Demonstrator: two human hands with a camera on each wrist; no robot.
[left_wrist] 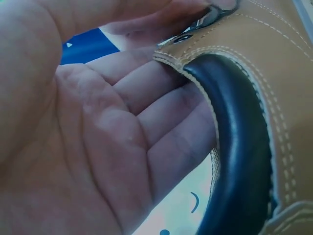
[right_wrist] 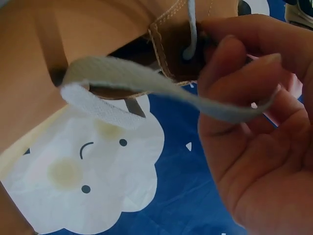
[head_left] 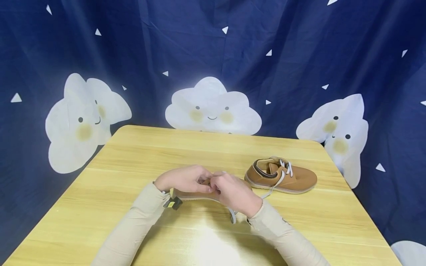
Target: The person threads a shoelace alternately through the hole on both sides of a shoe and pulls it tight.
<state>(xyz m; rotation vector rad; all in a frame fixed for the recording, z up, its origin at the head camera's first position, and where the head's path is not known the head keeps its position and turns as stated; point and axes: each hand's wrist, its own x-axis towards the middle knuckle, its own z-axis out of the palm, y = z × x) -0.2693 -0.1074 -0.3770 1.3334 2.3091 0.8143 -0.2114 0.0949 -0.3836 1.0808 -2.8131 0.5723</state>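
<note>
A tan leather shoe [head_left: 192,195] with a pale sole lies mid-table, largely covered by both hands. My left hand [head_left: 184,180] grips it at the opening; in the left wrist view the fingers reach inside past the dark padded collar [left_wrist: 239,142], with the thumb above. My right hand [head_left: 235,194] is curled at the eyelet flap, touching the left hand's fingertips. In the right wrist view a grey-white shoelace [right_wrist: 132,78] loops across and ends at the right fingers, which pinch it. One strand passes through an eyelet [right_wrist: 187,53]. The exact fingertip contact is partly hidden.
A matching tan shoe [head_left: 301,179] stands to the right, toe pointing right, its lace threaded with one end trailing onto the table. The wooden table [head_left: 149,147] meets a dark blue curtain [head_left: 186,44] with white clouds behind it.
</note>
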